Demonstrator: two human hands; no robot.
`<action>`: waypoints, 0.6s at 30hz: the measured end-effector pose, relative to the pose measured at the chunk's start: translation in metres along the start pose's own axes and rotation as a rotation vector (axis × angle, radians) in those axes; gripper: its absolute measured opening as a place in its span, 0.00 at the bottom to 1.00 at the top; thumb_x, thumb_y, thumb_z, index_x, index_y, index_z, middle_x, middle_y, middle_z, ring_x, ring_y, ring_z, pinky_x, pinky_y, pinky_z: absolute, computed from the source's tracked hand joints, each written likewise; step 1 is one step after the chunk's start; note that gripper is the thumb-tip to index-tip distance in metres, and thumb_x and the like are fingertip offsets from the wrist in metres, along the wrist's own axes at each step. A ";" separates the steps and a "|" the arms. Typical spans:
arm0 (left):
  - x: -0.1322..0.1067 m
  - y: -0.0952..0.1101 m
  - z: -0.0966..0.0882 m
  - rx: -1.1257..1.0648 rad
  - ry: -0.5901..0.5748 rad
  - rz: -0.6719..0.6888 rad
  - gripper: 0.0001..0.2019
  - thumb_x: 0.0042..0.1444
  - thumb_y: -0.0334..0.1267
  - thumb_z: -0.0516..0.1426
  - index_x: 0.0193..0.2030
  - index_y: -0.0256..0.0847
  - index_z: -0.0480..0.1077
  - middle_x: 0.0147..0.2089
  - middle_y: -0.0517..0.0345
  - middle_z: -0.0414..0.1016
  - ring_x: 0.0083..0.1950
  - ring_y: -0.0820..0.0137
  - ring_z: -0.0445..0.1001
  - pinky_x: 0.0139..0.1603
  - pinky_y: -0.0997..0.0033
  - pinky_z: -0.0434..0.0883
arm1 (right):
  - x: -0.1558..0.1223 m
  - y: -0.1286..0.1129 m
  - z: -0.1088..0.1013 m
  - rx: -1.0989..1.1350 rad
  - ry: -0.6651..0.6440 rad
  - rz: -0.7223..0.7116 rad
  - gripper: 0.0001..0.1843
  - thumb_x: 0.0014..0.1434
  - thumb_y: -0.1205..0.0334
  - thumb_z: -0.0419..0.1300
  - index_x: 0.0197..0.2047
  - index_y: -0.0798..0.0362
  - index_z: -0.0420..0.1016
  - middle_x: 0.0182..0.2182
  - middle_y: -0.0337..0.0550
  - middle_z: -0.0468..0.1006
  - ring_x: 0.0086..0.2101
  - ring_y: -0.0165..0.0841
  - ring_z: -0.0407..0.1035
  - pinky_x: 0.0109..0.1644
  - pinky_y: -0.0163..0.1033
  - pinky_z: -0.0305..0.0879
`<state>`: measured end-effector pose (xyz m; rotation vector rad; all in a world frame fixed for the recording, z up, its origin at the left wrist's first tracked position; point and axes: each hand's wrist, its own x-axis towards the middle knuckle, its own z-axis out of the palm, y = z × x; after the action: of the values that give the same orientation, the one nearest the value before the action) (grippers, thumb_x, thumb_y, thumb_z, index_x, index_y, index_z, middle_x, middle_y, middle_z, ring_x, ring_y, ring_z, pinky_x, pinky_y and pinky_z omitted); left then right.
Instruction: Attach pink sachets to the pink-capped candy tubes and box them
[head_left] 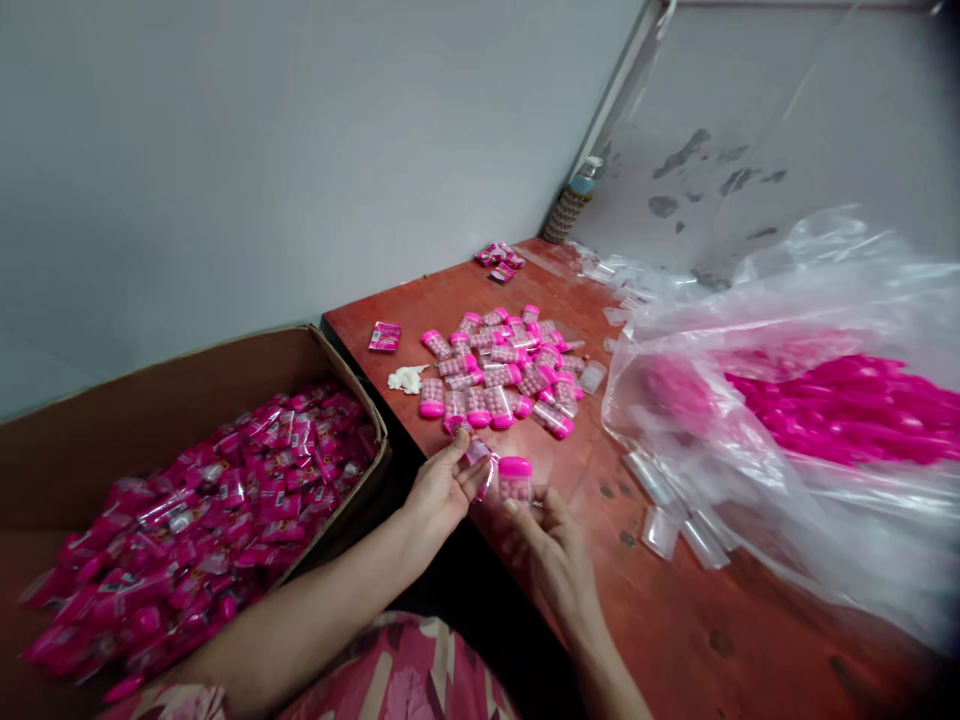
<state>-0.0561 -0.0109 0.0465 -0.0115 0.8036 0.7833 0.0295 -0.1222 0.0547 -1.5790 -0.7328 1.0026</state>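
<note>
My right hand (551,540) pinches a small clear candy container with a pink cap (514,480) at the table's near edge. My left hand (442,490) sits just left of it, fingers curled around a small clear plastic piece (478,452). Beyond both hands lies a pile of several filled pink-capped containers (499,370) on the reddish wooden table (675,620).
A cardboard box (225,370) full of pink wrapped packets (217,520) stands at left. A big clear plastic bag (810,420) with pink parts fills the right. Loose clear wrappers (679,530), a few pink packets (384,336), a white scrap (406,378) and a bottle (570,205) by the wall.
</note>
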 end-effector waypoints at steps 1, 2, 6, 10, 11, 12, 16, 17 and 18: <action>-0.001 -0.003 0.001 0.009 -0.007 -0.010 0.05 0.46 0.32 0.61 0.31 0.35 0.69 0.27 0.56 0.74 0.28 0.71 0.74 0.30 0.72 0.73 | -0.003 0.002 0.005 0.038 0.014 0.010 0.13 0.53 0.52 0.57 0.34 0.51 0.61 0.19 0.34 0.71 0.16 0.26 0.62 0.16 0.29 0.56; -0.001 -0.006 0.002 0.016 -0.011 -0.018 0.05 0.47 0.32 0.60 0.30 0.35 0.68 0.27 0.56 0.74 0.27 0.71 0.74 0.29 0.73 0.73 | -0.004 0.004 0.009 0.060 0.026 0.014 0.13 0.52 0.52 0.57 0.33 0.51 0.61 0.19 0.34 0.71 0.16 0.26 0.62 0.16 0.28 0.55; -0.007 -0.015 0.005 0.052 -0.071 -0.022 0.05 0.48 0.32 0.60 0.28 0.34 0.68 0.25 0.57 0.73 0.24 0.74 0.72 0.25 0.75 0.71 | -0.004 0.008 0.013 0.093 0.057 0.018 0.13 0.52 0.52 0.58 0.31 0.52 0.61 0.20 0.35 0.72 0.16 0.25 0.63 0.16 0.27 0.57; -0.012 -0.020 0.007 0.134 -0.194 0.056 0.07 0.45 0.33 0.62 0.27 0.34 0.67 0.22 0.60 0.70 0.20 0.76 0.69 0.22 0.77 0.68 | -0.005 0.009 0.012 0.158 0.052 0.021 0.13 0.52 0.52 0.57 0.32 0.52 0.62 0.20 0.35 0.72 0.16 0.25 0.64 0.16 0.28 0.57; -0.012 -0.019 0.007 0.147 -0.203 0.079 0.08 0.44 0.33 0.62 0.27 0.34 0.67 0.22 0.60 0.70 0.21 0.76 0.69 0.22 0.77 0.68 | -0.005 0.009 0.012 0.179 0.051 0.017 0.13 0.52 0.52 0.58 0.32 0.53 0.62 0.20 0.35 0.73 0.16 0.25 0.64 0.16 0.28 0.57; -0.012 -0.019 0.007 0.158 -0.201 0.097 0.08 0.43 0.33 0.62 0.28 0.34 0.67 0.23 0.60 0.71 0.22 0.75 0.70 0.23 0.77 0.68 | -0.006 0.010 0.012 0.199 0.054 0.011 0.13 0.52 0.52 0.58 0.32 0.53 0.62 0.20 0.36 0.73 0.16 0.25 0.64 0.16 0.28 0.57; -0.010 -0.019 0.006 0.169 -0.173 0.108 0.09 0.42 0.34 0.63 0.29 0.35 0.67 0.27 0.59 0.72 0.25 0.74 0.71 0.27 0.76 0.69 | -0.005 0.012 0.012 0.241 0.083 0.006 0.13 0.51 0.53 0.59 0.32 0.53 0.62 0.20 0.36 0.73 0.16 0.25 0.63 0.16 0.27 0.56; -0.009 -0.020 0.006 0.173 -0.183 0.100 0.10 0.42 0.34 0.63 0.29 0.35 0.67 0.26 0.59 0.72 0.25 0.75 0.71 0.27 0.76 0.69 | -0.005 0.012 0.012 0.241 0.087 0.010 0.13 0.51 0.53 0.59 0.31 0.53 0.62 0.20 0.36 0.73 0.16 0.25 0.63 0.16 0.27 0.56; -0.009 -0.021 0.007 0.177 -0.196 0.090 0.10 0.42 0.35 0.63 0.28 0.35 0.66 0.25 0.60 0.71 0.24 0.75 0.70 0.26 0.77 0.68 | -0.005 0.012 0.012 0.240 0.090 0.013 0.13 0.51 0.53 0.59 0.31 0.53 0.62 0.19 0.35 0.73 0.16 0.25 0.63 0.16 0.27 0.56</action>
<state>-0.0425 -0.0296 0.0513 0.2573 0.6874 0.7825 0.0163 -0.1235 0.0433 -1.4115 -0.5207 0.9836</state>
